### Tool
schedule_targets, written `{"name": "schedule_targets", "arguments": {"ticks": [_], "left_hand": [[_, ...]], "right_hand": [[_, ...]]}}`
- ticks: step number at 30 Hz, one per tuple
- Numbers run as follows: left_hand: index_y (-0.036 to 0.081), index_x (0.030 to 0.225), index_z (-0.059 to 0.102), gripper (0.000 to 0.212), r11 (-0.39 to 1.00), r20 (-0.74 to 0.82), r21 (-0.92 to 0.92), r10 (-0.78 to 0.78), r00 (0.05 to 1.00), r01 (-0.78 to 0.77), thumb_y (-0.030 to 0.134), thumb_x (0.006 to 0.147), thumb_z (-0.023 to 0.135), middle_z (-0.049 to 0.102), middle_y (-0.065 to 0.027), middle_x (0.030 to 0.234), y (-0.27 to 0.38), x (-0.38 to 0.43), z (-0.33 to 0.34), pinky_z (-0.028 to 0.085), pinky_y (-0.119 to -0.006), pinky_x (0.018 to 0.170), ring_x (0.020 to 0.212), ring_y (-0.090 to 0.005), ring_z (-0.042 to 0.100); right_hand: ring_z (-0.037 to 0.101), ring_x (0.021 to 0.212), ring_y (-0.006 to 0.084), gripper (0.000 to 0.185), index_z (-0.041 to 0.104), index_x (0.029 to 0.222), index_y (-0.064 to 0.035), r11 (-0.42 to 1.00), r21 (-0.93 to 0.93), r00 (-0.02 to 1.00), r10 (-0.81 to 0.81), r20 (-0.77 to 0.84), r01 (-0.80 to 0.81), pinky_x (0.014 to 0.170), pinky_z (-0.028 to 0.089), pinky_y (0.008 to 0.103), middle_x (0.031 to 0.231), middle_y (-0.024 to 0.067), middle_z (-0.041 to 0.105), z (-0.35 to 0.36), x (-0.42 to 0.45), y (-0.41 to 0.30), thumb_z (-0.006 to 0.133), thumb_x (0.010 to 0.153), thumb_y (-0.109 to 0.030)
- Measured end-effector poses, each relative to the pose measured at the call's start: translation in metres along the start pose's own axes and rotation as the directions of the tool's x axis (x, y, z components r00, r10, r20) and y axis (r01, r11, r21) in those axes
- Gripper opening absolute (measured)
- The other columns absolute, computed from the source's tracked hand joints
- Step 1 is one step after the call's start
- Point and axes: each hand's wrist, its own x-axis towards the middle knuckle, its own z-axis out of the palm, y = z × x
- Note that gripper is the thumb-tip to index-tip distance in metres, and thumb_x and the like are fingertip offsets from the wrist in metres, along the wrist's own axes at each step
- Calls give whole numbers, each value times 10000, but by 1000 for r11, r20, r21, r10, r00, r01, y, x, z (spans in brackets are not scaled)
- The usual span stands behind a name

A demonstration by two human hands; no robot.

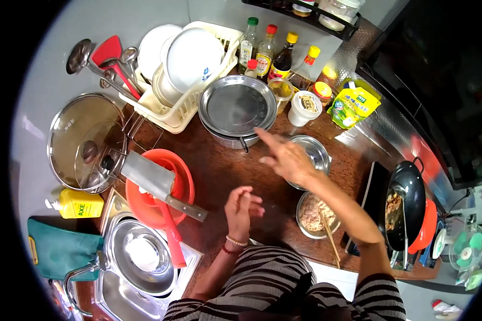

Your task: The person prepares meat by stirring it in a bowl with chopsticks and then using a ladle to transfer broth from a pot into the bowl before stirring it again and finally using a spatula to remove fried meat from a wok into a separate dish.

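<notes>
My right hand reaches over the wooden counter with nothing in it. Its index finger points to the near rim of a metal pan, set on top of a pot; whether the fingertip touches cannot be told. Partly hidden under that hand and arm is a shiny steel bowl. Closer to me, another steel bowl holds pale minced meat, with wooden chopsticks leaning out of it. My left hand, loosely curled and holding nothing, hovers by the counter's front edge.
On the left, a cleaver lies across red plastic basins, beside a steel sink. A cream dish rack holds plates behind. Bottles line the wall. At right, a black wok contains browned food and a spatula.
</notes>
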Motion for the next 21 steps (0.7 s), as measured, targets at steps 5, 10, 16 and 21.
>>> {"name": "schedule_targets", "arguments": {"ticks": [5,10,16,21], "left_hand": [[11,1143,446,275,881,-332,14,450,829,-473,140,901,454,514,-67,949,27,53,14,458,-199,519,626,-88,536],[-28,1167,432,337,768,-358,238,638,682,-594,95,864,512,507,-65,912,55,130,3,452,-201,506,656,-95,547],[-58,1047,471,415,634,-372,710,708,601,-307,64,705,672,551,-120,725,81,163,0,476,-301,470,524,-207,568],[-50,980,502,370,680,-453,719,618,642,-147,71,680,681,595,-123,687,95,161,12,491,-320,492,581,-252,620]], "right_hand": [[547,656,229,455,505,1181,-90,943,314,980,-46,-194,106,622,457,342,758,111,573,55,21,3,653,752,-118],[501,549,122,206,581,987,-40,782,618,933,155,-324,85,510,423,271,689,65,549,81,33,10,614,793,-102],[461,498,132,180,589,966,-50,627,779,905,316,-285,26,499,395,283,616,84,538,81,34,6,594,804,-127],[470,512,157,180,590,963,-62,664,745,877,320,-359,63,522,398,296,652,102,559,86,35,16,597,802,-142]]}}
